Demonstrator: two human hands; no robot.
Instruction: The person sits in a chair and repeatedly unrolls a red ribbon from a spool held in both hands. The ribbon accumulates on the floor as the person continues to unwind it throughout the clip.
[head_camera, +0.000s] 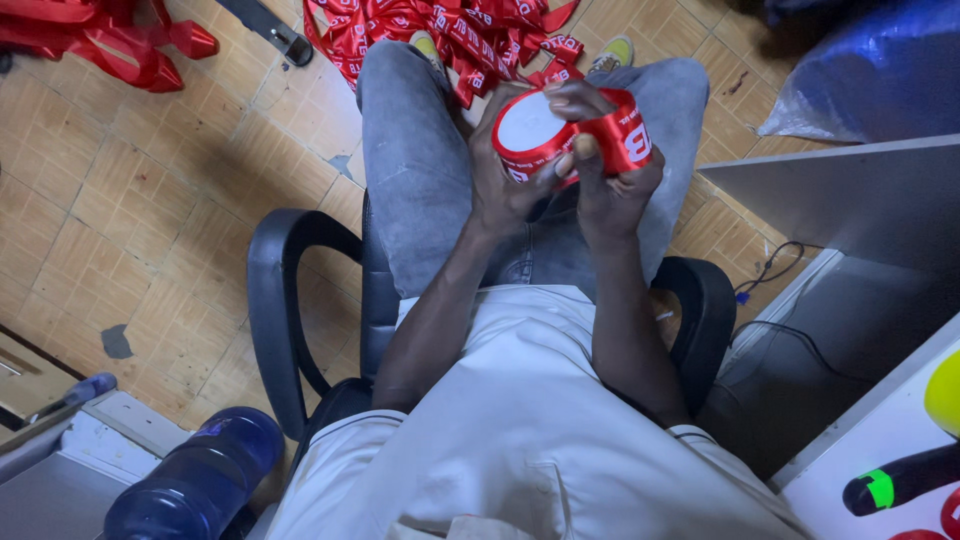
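I sit in a black office chair (270, 300), looking down at my lap. My left hand (505, 185) cups a round white roll (528, 125) wound with red printed ribbon. My right hand (610, 180) pinches the red ribbon (622, 135) where it wraps around the roll's right side, thumb and fingers pressed on it. Both hands rest above my grey jeans, touching the roll together.
A heap of loose red ribbon (470, 35) lies on the tiled floor by my feet, more red material (110, 40) at the top left. A dark blue bottle (200, 480) stands at the lower left. A grey desk (850, 190) and cables sit to the right.
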